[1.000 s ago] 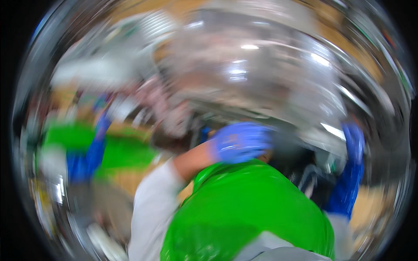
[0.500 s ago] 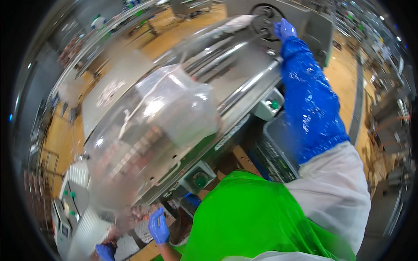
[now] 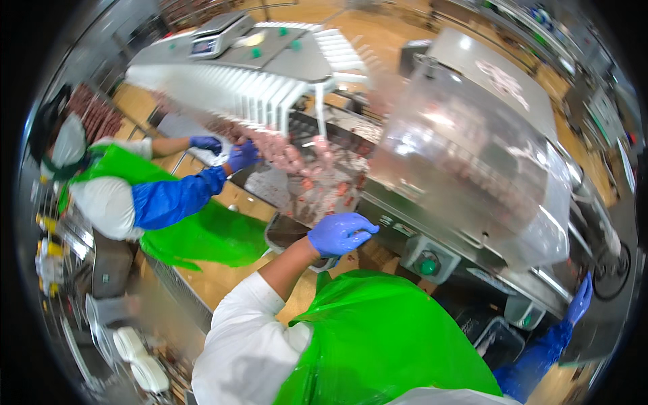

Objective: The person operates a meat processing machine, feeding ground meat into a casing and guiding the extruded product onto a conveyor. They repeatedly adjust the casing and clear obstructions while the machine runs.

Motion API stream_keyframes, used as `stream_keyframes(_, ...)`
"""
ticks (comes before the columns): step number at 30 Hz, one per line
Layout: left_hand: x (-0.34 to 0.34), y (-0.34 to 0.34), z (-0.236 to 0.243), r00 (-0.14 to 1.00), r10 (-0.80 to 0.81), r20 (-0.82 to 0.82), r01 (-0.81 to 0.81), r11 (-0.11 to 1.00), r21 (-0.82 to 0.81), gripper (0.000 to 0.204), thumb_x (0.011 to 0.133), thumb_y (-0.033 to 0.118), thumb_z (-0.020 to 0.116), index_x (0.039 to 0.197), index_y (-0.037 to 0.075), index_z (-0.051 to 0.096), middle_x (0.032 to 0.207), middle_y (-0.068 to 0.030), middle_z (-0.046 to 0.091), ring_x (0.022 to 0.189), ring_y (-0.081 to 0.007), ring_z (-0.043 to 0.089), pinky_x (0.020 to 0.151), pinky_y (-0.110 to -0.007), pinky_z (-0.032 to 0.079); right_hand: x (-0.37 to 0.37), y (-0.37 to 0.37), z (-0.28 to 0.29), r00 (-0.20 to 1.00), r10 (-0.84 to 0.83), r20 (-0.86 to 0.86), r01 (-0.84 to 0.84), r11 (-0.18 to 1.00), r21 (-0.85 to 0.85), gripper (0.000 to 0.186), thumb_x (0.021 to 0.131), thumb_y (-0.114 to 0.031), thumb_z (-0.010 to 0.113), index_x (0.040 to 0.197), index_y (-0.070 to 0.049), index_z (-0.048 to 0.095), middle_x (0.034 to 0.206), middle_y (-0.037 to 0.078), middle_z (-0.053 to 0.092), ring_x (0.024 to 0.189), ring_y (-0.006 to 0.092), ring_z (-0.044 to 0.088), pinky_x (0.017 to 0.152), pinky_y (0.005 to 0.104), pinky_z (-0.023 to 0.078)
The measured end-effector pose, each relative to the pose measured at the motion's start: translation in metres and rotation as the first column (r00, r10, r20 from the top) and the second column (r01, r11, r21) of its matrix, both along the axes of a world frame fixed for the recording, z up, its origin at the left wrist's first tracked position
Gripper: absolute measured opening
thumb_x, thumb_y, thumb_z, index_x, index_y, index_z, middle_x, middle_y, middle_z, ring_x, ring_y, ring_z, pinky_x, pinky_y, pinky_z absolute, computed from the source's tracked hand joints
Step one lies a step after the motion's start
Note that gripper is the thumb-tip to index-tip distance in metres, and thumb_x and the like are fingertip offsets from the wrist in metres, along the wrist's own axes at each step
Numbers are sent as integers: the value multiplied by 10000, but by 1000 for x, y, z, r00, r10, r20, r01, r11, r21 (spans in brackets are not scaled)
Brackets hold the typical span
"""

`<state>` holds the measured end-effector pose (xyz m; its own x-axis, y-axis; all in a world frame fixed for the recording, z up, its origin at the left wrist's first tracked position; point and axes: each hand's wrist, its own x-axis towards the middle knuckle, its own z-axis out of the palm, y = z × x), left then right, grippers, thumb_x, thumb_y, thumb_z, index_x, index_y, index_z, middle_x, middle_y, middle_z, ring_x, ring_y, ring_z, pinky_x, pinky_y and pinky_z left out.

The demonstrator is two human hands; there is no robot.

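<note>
My left hand [image 3: 341, 234], in a purple-blue glove, hovers bare-wristed before the left end of the steel machine. Its fingers are stretched forward with the thumb apart, and nothing is in them. Far to the right, my right hand [image 3: 579, 297] extends from a blue plastic sleeve [image 3: 536, 361]. Its fingers are straight, beside a black ring-shaped wheel [image 3: 613, 273] at the machine's right end; whether they touch the machine is unclear. A clear curved cover [image 3: 466, 169] closes over pinkish contents I cannot make out well. Sausage links [image 3: 287, 154] hang from white hooks [image 3: 270, 101] left of the machine.
At the left, a co-worker in a green apron [image 3: 202, 233] has gloved hands [image 3: 239, 155] at the sausages. A steel tray [image 3: 324, 192] with meat scraps lies between us. A control box with a green button [image 3: 428, 265] juts from the machine's front. Below stands a dark crate [image 3: 499, 341].
My view has swung left, bringing the co-worker and the hanging sausages into sight. My left hand is farther forward from my body. My right hand's fingers, bent at the wheel before, are now straight.
</note>
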<state>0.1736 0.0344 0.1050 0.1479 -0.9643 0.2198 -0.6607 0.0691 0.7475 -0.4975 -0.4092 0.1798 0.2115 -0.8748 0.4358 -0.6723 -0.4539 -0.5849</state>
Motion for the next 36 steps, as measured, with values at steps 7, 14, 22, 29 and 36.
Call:
stream_keyframes(7,1,38,4,994,98,37,-102,987,124,283,913,311,569,1105,145,693,1057,-76,682,967,-271,645,835,-370,512,162,-32,66,895,77,-439,-265,884,-385,520,924,-98,549,1422,-13,427,1448,145,457,1319,272,442,1089,377,341)
stream_keyframes(14,-8,73,13,959,263,107,-274,955,111,301,921,338,559,1108,140,687,1063,-73,675,966,-266,643,839,-366,513,187,-133,95,843,232,-485,-274,962,-17,604,879,-32,566,1455,-98,399,1429,126,477,1293,274,467,1074,387,360)
stream_keyframes(22,-58,60,27,930,354,96,-358,934,22,249,929,275,584,1114,143,685,1034,-73,677,944,-255,657,837,-354,519,160,-185,72,756,72,-651,-309,915,-258,368,988,-188,494,1291,19,515,1266,234,567,1161,385,536,984,443,404)
stream_keyframes(29,-107,44,24,924,380,52,-383,918,100,265,936,283,568,1123,129,673,1022,-94,672,943,-263,651,838,-358,516,154,-155,88,708,-5,-706,-283,914,-291,389,987,-186,478,1333,-8,490,1288,224,561,1161,398,529,976,460,401)
stream_keyframes(36,-141,38,24,933,351,84,-360,918,166,281,941,298,536,1119,131,675,1030,-102,666,935,-270,641,830,-369,514,185,-129,86,791,187,-582,-474,789,-391,423,991,-184,464,1392,-48,462,1373,154,523,1212,337,515,1025,422,368)
